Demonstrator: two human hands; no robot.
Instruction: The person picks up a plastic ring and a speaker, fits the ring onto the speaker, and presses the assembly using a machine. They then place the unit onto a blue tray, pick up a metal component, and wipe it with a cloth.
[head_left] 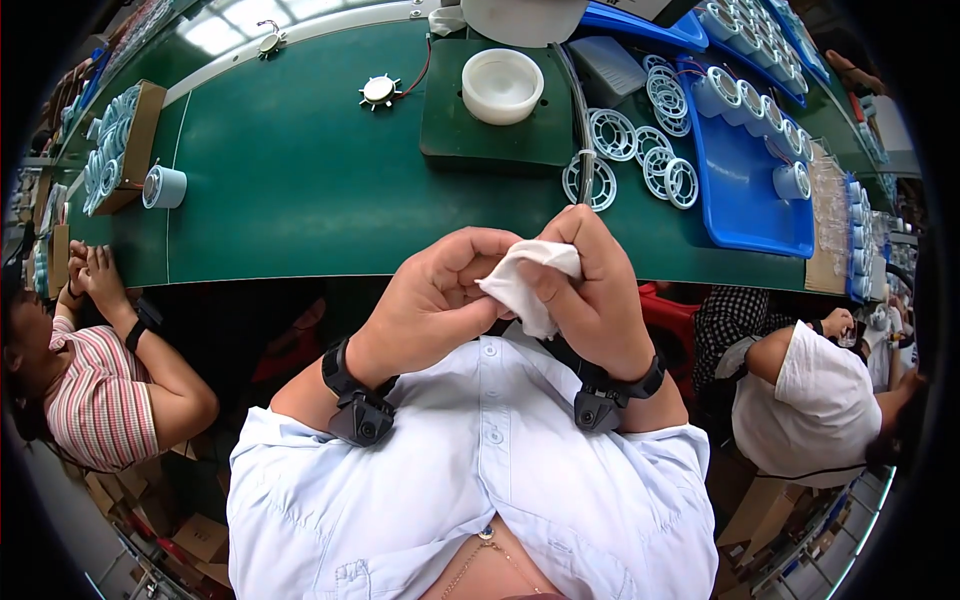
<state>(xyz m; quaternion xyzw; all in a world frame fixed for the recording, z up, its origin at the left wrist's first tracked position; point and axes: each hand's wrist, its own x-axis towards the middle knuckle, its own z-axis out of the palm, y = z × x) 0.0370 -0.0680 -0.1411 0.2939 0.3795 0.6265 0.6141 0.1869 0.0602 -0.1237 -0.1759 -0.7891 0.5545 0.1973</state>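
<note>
In front of my chest, near the table's front edge, both my hands are raised close together. My right hand (600,295) is closed on a crumpled white cloth (520,283), its thumb pressed over it. The fingers of my left hand (440,292) are curled, with thumb and fingertips meeting beside the cloth's left edge. What those fingertips pinch is hidden. Beyond my hands, a green block (465,150) carries a round white cup-shaped holder (503,88). To its left lies a small round metal part with prongs (380,91) and a red-black wire.
Several pale-blue ring frames (612,135) lie right of the block, beside a dark cable (582,110). A blue tray (740,190) holds white cylindrical parts. At left stand a cylindrical part (164,187) and a cardboard box (140,150) of blue parts. Co-workers sit on both sides.
</note>
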